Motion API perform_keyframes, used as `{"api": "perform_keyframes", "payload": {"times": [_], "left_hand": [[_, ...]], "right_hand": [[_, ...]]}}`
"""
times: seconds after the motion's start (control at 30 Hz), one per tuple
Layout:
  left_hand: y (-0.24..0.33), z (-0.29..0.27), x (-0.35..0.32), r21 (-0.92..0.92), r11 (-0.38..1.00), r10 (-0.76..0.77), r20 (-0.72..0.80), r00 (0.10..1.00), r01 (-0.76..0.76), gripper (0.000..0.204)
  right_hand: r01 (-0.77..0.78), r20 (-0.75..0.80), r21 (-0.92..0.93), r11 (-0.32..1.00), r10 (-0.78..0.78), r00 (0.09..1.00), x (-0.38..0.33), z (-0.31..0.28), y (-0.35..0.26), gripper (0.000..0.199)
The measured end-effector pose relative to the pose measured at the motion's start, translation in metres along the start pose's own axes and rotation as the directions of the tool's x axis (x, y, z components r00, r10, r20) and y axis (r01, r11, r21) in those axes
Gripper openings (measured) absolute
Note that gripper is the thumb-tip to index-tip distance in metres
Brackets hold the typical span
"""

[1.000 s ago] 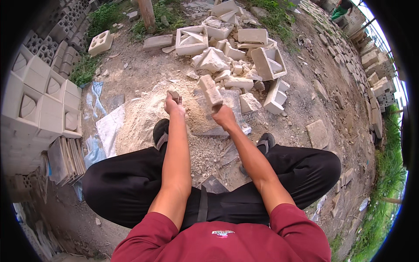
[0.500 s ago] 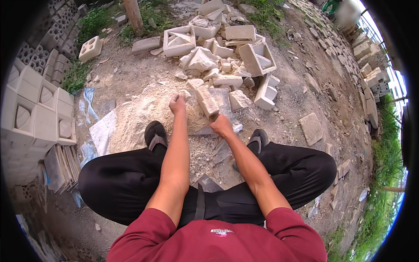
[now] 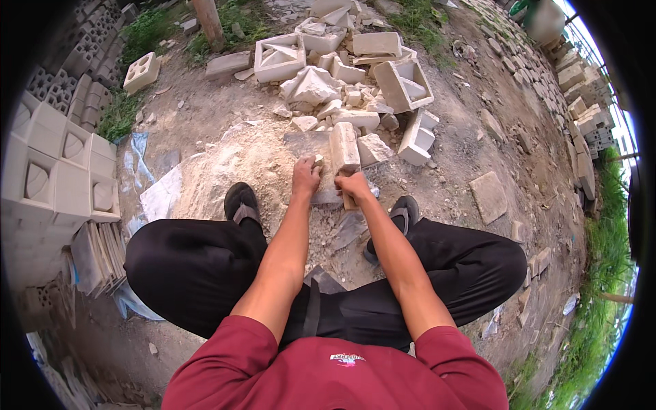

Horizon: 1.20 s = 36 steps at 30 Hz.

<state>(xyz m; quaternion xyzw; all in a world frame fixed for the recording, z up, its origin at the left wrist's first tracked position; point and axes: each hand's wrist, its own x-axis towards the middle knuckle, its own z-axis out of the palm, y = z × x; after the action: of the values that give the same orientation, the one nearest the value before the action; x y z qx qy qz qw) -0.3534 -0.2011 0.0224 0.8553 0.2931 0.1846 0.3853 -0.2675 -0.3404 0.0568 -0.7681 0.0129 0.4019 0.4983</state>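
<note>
My right hand (image 3: 352, 186) is closed around the handle of a dusty, block-headed mallet (image 3: 345, 147), apparently wooden. Its long head points away from me, and the handle's end shows below my fist. Just left of it, my left hand (image 3: 306, 176) is closed on a small pale chunk of broken block (image 3: 318, 160). Beneath both hands lies a flat grey slab (image 3: 301, 145), partly covered by the mallet and my hands. A mound of pale crushed grit (image 3: 236, 174) spreads to the left of the slab.
Broken cream-coloured blocks (image 3: 311, 87) are heaped beyond the slab. Hollow blocks (image 3: 51, 167) are stacked at the left, near leaning thin boards (image 3: 96, 256). A wooden post (image 3: 208, 24) stands at the back. My sandalled feet (image 3: 240, 203) flank the work spot. A flat stone (image 3: 488, 197) lies right.
The mallet has swung from slanting left to nearly straight ahead, and my right hand has moved slightly nearer. My left hand has moved right and nearer with the chunk, beside the mallet.
</note>
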Motion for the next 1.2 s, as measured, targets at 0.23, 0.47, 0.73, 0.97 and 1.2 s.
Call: {"api": "perform_keyframes", "payload": {"times": [0.23, 0.47, 0.73, 0.97, 1.2], "left_hand": [[0.013, -0.010, 0.014, 0.131, 0.991, 0.020, -0.219, 0.976, 0.009, 0.042], [0.017, 0.004, 0.021, 0.086, 0.991, -0.089, -0.115, 0.989, 0.099, 0.037], [0.020, 0.008, 0.027, -0.102, 0.964, -0.253, -0.085, 0.964, 0.244, 0.025], [-0.001, 0.004, 0.029, -0.238, 0.843, -0.515, -0.092, 0.852, 0.483, 0.034], [0.037, 0.012, 0.031, -0.380, 0.699, -0.644, 0.032, 0.764, 0.606, 0.030]], "right_hand": [[-0.031, 0.037, 0.063, 0.998, 0.029, 0.999, 0.002, -0.004, -0.006, 0.019], [0.014, 0.064, 0.025, 1.000, -0.016, 0.998, 0.003, -0.003, -0.007, 0.020], [0.192, -0.047, -0.503, 0.843, -0.248, 0.968, 0.011, -0.006, 0.005, 0.031], [0.260, -0.049, -0.309, 0.915, -0.288, 0.956, -0.020, 0.006, -0.052, 0.037], [0.260, -0.110, -0.406, 0.876, -0.329, 0.938, -0.009, -0.005, -0.013, 0.044]]}}
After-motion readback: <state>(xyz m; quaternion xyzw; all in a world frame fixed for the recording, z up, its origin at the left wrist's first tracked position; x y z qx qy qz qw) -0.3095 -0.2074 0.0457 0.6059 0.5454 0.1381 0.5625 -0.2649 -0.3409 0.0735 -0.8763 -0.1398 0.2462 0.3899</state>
